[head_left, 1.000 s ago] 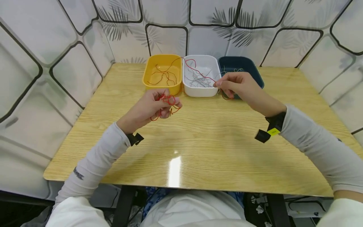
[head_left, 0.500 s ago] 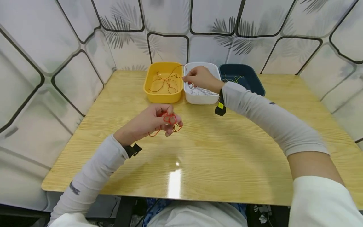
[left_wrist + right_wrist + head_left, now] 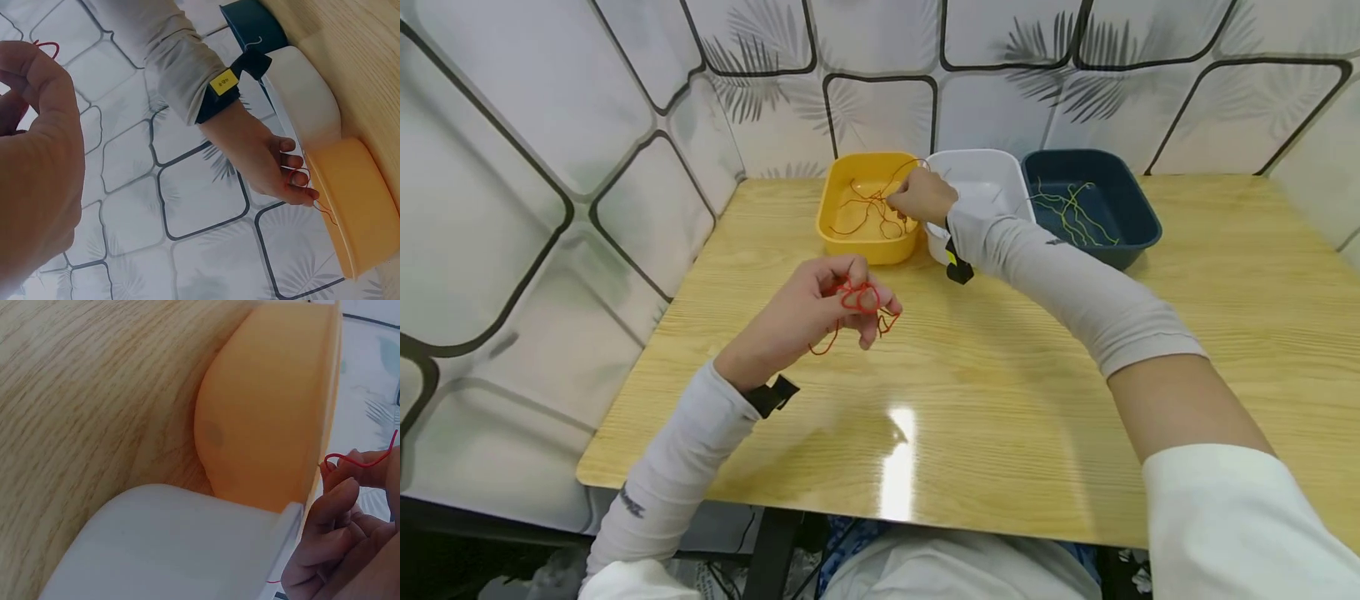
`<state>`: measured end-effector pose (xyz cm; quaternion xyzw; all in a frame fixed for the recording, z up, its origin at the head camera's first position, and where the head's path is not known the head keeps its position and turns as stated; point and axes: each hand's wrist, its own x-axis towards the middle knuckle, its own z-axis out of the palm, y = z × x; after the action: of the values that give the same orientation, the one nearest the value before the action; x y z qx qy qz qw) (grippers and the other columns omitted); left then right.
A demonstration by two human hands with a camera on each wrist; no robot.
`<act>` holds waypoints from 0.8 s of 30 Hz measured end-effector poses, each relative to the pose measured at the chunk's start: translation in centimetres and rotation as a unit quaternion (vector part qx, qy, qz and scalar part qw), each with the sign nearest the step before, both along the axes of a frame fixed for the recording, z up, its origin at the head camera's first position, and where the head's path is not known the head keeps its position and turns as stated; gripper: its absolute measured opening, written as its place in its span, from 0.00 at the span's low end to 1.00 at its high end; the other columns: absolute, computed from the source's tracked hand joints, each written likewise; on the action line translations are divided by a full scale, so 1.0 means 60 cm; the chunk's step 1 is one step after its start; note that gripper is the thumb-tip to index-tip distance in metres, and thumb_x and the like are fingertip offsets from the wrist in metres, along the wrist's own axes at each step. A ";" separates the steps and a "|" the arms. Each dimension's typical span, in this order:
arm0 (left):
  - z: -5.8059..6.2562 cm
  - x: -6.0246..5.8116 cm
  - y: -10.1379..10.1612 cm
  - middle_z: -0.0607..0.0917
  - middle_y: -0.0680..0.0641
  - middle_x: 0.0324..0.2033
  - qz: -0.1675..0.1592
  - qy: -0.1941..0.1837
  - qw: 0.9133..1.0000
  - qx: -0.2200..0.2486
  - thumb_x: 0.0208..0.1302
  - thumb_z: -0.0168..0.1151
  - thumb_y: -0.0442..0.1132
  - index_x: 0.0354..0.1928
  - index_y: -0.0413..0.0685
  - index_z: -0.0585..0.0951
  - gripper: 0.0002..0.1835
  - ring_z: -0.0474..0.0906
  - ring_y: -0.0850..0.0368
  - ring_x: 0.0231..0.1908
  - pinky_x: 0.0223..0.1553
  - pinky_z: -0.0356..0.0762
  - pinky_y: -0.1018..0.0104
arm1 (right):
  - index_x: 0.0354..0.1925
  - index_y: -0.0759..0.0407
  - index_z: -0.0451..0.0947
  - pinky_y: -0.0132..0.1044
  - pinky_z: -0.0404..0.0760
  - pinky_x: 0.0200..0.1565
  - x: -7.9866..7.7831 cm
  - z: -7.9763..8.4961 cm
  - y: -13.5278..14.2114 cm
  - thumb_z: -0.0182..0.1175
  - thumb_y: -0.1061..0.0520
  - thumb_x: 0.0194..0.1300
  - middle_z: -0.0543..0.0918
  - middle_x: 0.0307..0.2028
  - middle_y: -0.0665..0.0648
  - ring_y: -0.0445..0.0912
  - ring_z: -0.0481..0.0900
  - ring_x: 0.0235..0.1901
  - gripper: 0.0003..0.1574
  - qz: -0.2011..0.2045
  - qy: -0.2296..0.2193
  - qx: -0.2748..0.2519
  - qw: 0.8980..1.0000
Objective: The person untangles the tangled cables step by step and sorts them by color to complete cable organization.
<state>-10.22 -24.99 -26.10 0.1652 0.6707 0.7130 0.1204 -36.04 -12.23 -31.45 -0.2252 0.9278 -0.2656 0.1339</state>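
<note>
My left hand (image 3: 827, 312) is raised over the table in front of the yellow bin. It holds a loose tangle of red string (image 3: 859, 297), with loops hanging around the fingers. My right hand (image 3: 922, 196) is at the yellow bin's (image 3: 865, 250) right side, thumb and forefinger pinched together. From these fingers a thin red string (image 3: 362, 464) curls out in the right wrist view, and the left wrist view shows its loop beside the fingers. Inside the yellow bin, several orange-red strings (image 3: 868, 200) lie spread out.
A white bin (image 3: 977, 156) stands against the yellow one, partly hidden by my right forearm. On its right is a dark blue bin (image 3: 1138, 237) with yellow-green strings (image 3: 1075, 217) inside. A patterned curtain (image 3: 880, 117) stands behind the wooden table (image 3: 1000, 400).
My right hand has moved left from the white and dark blue bins to the yellow bin, carrying red string. My left hand still holds its tangle. The head view has turned a little left.
</note>
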 end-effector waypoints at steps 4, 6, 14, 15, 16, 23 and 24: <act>-0.001 0.001 0.000 0.80 0.36 0.39 0.011 -0.006 1.000 0.017 0.63 0.57 0.39 0.27 0.37 0.60 0.18 0.75 0.46 0.30 0.32 0.73 0.56 | 0.31 0.59 0.82 0.34 0.61 0.22 0.013 0.005 -0.001 0.49 0.41 0.64 0.80 0.26 0.56 0.43 0.64 0.20 0.25 0.008 0.008 0.007 1.000; -0.004 -0.002 0.001 0.80 0.36 0.39 0.010 -0.017 1.000 0.017 0.63 0.57 0.39 0.28 0.37 0.61 0.17 0.76 0.46 0.32 0.32 0.73 0.56 | 0.35 0.58 0.81 0.34 0.64 0.24 0.027 0.007 0.002 0.49 0.42 0.65 0.81 0.29 0.56 0.44 0.68 0.22 0.24 0.021 0.003 -0.018 1.000; -0.018 -0.024 0.020 0.79 0.34 0.40 -0.032 -0.038 0.999 0.002 0.64 0.55 0.37 0.27 0.36 0.59 0.17 0.75 0.44 0.33 0.32 0.72 0.56 | 0.45 0.56 0.76 0.37 0.70 0.23 0.167 0.036 0.072 0.52 0.47 0.67 0.81 0.38 0.58 0.52 0.76 0.28 0.17 0.063 -0.032 -0.292 0.954; -0.020 -0.024 0.022 0.79 0.34 0.40 -0.037 -0.040 0.999 -0.006 0.65 0.54 0.36 0.27 0.36 0.58 0.16 0.75 0.45 0.30 0.32 0.72 0.56 | 0.45 0.57 0.76 0.36 0.68 0.21 0.194 0.041 0.087 0.52 0.48 0.67 0.80 0.36 0.60 0.53 0.74 0.26 0.16 0.076 -0.022 -0.332 0.940; -0.021 -0.022 0.024 0.80 0.35 0.40 -0.039 -0.041 0.998 -0.018 0.65 0.53 0.36 0.27 0.36 0.58 0.16 0.74 0.46 0.27 0.31 0.72 0.56 | 0.44 0.58 0.76 0.37 0.67 0.20 0.223 0.047 0.101 0.52 0.49 0.67 0.79 0.34 0.61 0.53 0.72 0.24 0.15 0.091 -0.006 -0.368 0.925; -0.023 -0.010 0.039 0.79 0.38 0.32 -0.030 -0.016 0.998 -0.051 0.64 0.55 0.39 0.32 0.36 0.66 0.13 0.74 0.47 0.26 0.33 0.74 0.56 | 0.48 0.49 0.72 0.40 0.69 0.25 0.363 0.091 0.164 0.59 0.49 0.62 0.75 0.37 0.51 0.45 0.72 0.26 0.16 0.185 0.022 -0.320 0.929; -0.023 -0.008 0.042 0.78 0.37 0.31 -0.030 -0.010 0.998 -0.050 0.65 0.55 0.39 0.33 0.36 0.67 0.13 0.74 0.47 0.27 0.33 0.75 0.55 | 0.49 0.48 0.72 0.39 0.69 0.25 0.371 0.097 0.167 0.60 0.48 0.61 0.75 0.38 0.49 0.43 0.73 0.26 0.18 0.190 0.027 -0.292 0.937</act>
<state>-10.72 -22.50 -27.46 0.1721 0.6990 0.6763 0.1564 -13.79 -2.18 -25.66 -0.4337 0.7525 -0.4882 0.0851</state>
